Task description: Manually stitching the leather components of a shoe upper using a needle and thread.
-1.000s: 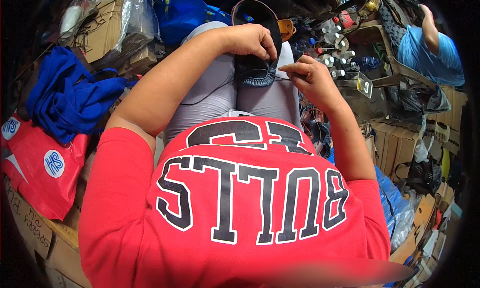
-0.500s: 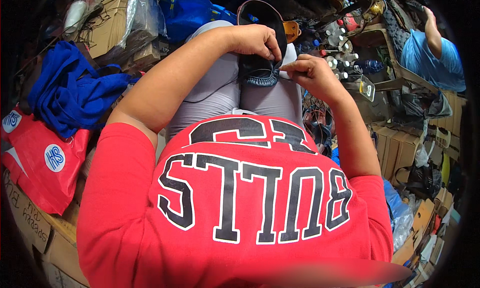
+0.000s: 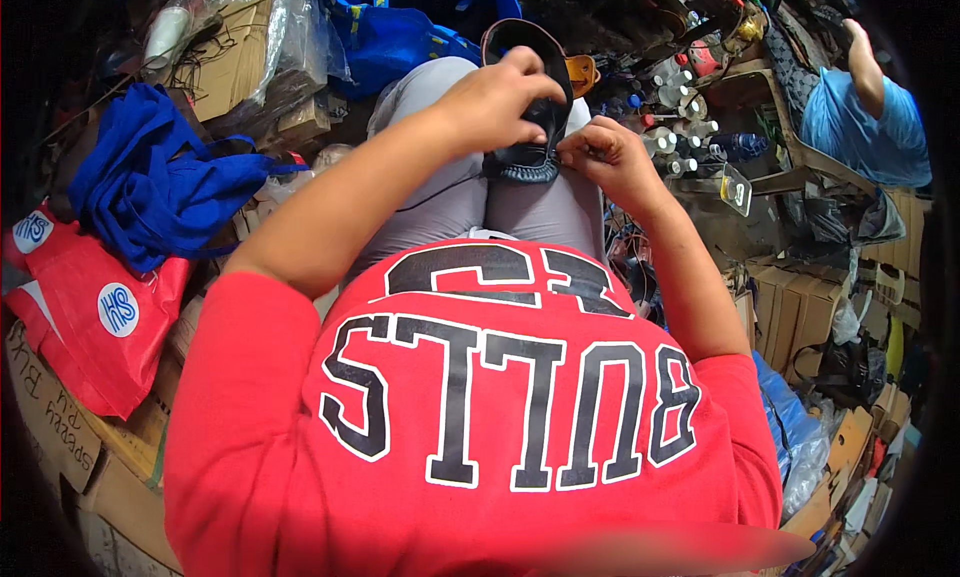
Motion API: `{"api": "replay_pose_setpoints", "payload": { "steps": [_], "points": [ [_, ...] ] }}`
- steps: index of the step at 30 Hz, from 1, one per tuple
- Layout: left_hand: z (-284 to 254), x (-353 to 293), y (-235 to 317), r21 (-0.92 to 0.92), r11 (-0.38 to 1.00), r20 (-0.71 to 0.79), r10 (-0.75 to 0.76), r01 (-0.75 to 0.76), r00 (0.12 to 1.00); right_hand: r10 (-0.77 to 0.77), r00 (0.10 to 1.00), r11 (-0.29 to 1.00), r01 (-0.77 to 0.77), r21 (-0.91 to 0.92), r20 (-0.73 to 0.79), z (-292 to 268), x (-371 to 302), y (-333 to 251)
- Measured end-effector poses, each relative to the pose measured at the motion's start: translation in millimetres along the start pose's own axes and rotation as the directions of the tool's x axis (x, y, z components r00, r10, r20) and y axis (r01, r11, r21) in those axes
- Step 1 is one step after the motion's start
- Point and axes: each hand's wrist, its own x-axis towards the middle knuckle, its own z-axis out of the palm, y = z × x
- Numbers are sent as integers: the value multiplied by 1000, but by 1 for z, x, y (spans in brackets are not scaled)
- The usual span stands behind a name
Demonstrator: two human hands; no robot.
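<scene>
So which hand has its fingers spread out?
The left hand: its fingers spread over the dark shoe, while the right hand has its fingers curled in at the shoe's right edge.

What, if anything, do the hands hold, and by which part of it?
It cannot be told: the left hand is over the black, rounded shoe, the right hand at its right edge.

On my feed I get the shoe (image 3: pixel 525 164) as black, grey trousers (image 3: pixel 440 202), a red shirt (image 3: pixel 500 407) with white-outlined black lettering (image 3: pixel 454 402), deep-blue cloth (image 3: pixel 150 182), a red bag (image 3: pixel 85 327) bearing white discs (image 3: pixel 118 309) marked in blue, and another person's light-blue top (image 3: pixel 865 132).
</scene>
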Motion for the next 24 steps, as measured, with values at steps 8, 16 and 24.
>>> {"api": "replay_pose_setpoints", "payload": {
  "steps": [8, 16, 24],
  "points": [
    [-52, -75, -17, 179, 979, 19, -107, 102, 994, -55, 998, 965, 52, -256, -4, 9, -27, -1],
    [-57, -61, -10, 142, 978, -211, -118, 150, 970, -307, 947, 690, 154, -707, -94, 34, -42, -5],
    [6, -64, 9, 353, 936, -185, 52, 17, 981, -127, 992, 902, 121, -414, 15, 4, -26, 8]
  ]
}}
